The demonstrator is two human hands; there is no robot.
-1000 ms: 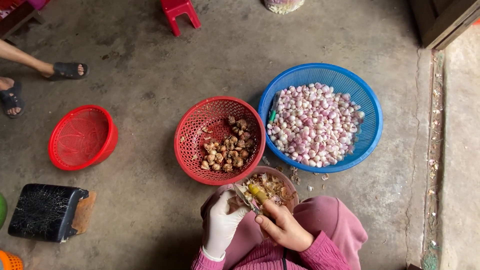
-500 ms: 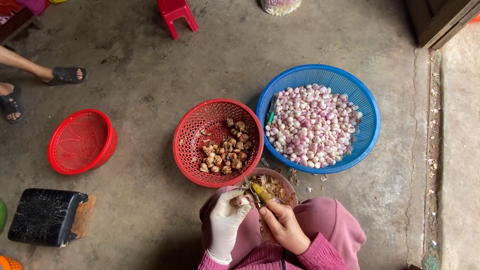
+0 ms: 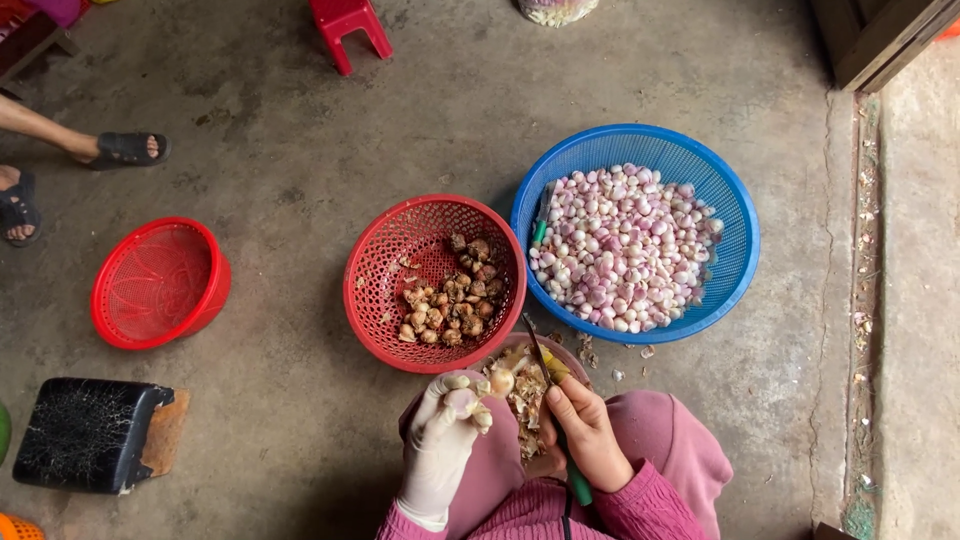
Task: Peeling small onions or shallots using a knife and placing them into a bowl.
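Note:
My left hand [image 3: 442, 440], in a white glove, pinches a small pale shallot [image 3: 462, 402] at its fingertips. My right hand [image 3: 585, 432] grips a green-handled knife [image 3: 545, 372], its blade pointing up toward the red basket. Both hands hover over a small bowl of peelings [image 3: 520, 385] on my pink-clad lap. Just ahead sits a red basket [image 3: 385, 290] with several brown unpeeled shallots [image 3: 450, 300]. To its right a blue basket [image 3: 735, 250] is heaped with peeled pinkish shallots [image 3: 620, 250].
An empty red basket [image 3: 155, 283] stands at the left on the concrete floor. A black block [image 3: 90, 432] lies at the lower left. Another person's sandalled feet [image 3: 125, 148] show at the far left. A red stool [image 3: 348, 25] stands at the top.
My left hand has shifted slightly and now holds the shallot up at its fingertips. The knife blade has tilted up toward the red basket.

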